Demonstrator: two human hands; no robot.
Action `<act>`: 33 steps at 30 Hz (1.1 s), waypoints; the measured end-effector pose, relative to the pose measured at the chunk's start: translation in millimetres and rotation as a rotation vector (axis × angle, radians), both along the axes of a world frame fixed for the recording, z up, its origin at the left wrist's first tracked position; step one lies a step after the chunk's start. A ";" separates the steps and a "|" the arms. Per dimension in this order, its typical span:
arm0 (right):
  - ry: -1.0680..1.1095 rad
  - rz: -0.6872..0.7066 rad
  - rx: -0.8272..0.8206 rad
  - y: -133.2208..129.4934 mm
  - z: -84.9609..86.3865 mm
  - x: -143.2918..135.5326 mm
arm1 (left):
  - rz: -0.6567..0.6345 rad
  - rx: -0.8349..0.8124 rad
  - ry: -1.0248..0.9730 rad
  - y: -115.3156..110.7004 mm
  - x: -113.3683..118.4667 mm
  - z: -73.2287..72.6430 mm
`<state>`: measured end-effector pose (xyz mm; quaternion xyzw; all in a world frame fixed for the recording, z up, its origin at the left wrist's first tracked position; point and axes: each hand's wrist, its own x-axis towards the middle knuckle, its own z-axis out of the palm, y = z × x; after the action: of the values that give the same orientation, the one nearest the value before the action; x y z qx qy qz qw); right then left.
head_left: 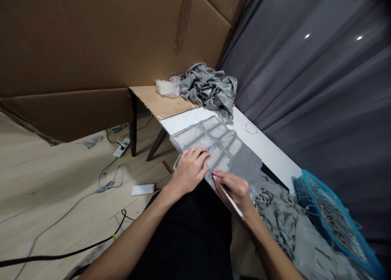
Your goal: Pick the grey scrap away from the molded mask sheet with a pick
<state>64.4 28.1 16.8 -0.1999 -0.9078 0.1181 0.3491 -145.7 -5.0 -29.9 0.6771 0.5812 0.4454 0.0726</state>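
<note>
A flat grey fabric piece with several pale, see-through panels (200, 138) lies on the white table. My left hand (191, 169) rests on its near edge, fingers bent and slightly apart, with nothing visible in them. Just to the right, my right hand (233, 186) is closed around a thin white, pen-like tool (230, 198). The tool's tip end is by the near edge of the fabric, and its other end points down to the right. Loose grey fabric (281, 223) lies beside my right forearm.
Crumpled grey cloth (210, 86) and a clear plastic bag (168, 87) sit at the table's far end. A blue basket (332, 215) of grey strips stands at the right. Cardboard (91, 36) and a dark curtain (305, 76) rise behind. Cables and power strips (143, 189) lie on the floor.
</note>
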 end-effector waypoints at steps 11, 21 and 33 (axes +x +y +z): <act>-0.093 0.045 0.110 -5.7 -2.6 8.4 | 0.010 0.000 0.011 -0.1 0.4 0.7; -0.015 -0.005 0.138 -11.4 7.7 6.4 | 0.007 0.021 0.023 0.4 -0.1 -0.4; 0.072 -0.120 -0.208 -8.5 -2.1 8.7 | 0.011 0.028 0.037 0.8 0.4 -0.9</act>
<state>73.2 19.6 14.7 -0.2845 -0.8639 0.1978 0.3655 -145.4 -4.2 -30.8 0.6830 0.5799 0.4413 0.0500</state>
